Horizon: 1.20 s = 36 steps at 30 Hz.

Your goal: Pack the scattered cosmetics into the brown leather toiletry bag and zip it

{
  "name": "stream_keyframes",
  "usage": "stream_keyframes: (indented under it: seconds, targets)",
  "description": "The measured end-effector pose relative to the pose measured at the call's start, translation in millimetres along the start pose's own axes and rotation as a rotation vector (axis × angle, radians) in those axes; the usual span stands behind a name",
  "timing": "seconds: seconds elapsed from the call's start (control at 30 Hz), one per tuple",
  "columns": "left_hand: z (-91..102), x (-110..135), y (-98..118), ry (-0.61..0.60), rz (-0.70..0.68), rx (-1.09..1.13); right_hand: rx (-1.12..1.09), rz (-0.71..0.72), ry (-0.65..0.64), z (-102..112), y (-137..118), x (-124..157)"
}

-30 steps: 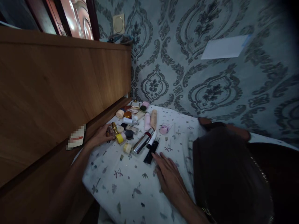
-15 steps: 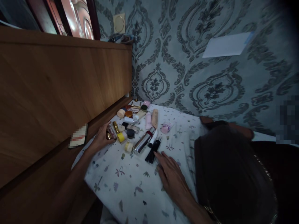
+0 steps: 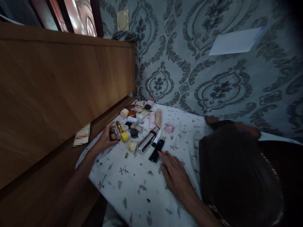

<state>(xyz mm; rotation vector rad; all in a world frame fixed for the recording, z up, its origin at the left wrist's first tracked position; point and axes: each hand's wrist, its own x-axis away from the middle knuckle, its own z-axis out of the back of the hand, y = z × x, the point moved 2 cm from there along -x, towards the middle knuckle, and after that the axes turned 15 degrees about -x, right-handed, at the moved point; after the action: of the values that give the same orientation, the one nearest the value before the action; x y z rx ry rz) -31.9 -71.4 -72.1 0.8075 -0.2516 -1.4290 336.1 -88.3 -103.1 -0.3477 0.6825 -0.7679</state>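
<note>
At the left edge of a cluster of cosmetics, my left hand curls its thumb and fingers round a small dark-and-gold bottle, partly hidden. A clear pinkish bottle touches it, with a gold tube just beyond. Near them lie a yellow-and-white jar, a round black-lidded jar and a small pale yellow jar. My right hand rests palm down, fingers extended, its fingertips at the black squeeze tube. Beside that tube lie a silver bottle and a white tube.
A patterned white cloth covers the surface. A wooden cabinet borders it on the left and a papered wall behind. On the right stands a dark bag. A pink container sits apart from the cluster.
The whole view has shifted slightly. The small bottle in my left hand shows a darker side, with less gold visible. My right hand stays by the black squeeze tube.
</note>
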Motion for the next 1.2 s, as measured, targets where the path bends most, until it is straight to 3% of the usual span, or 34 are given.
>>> stream_keyframes:
  seconds: [0.23,0.37,0.47,0.57,0.63,0.73,0.87,1.03,1.13,1.2]
  targets:
    - [-0.7,1,-5,-0.001,-0.029,-0.059,0.01,0.008,-0.005,0,-1,0]
    - [9.8,9,7,0.083,-0.047,-0.114,-0.031,0.006,0.026,-2,2,1]
    - [19.9,21,35,0.173,-0.112,-0.124,-0.125,-0.009,0.125,6,-4,-1]
    - [21.1,36,76,0.174,-0.239,-0.027,-0.335,-0.048,0.235,22,-26,-6]
    - [14.1,45,106,0.093,-0.348,0.07,-0.566,-0.13,0.235,32,-48,-12]
    - [-4.3,58,147,-0.09,-0.497,0.145,-1.038,-0.411,0.12,39,-74,-21]
    - [-25.9,70,186,-0.232,-0.67,0.087,-1.455,-0.499,0.149,51,-87,-27]
    - [-31.1,79,220,-0.275,-0.855,0.018,-1.506,-0.469,0.168,81,-91,-12]
    - [-27.3,84,238,-0.266,-0.932,0.012,-1.436,-0.446,0.187,111,-100,4]
    - [-25.1,84,253,-0.241,-0.984,0.02,-1.364,-0.429,0.278,139,-105,18]
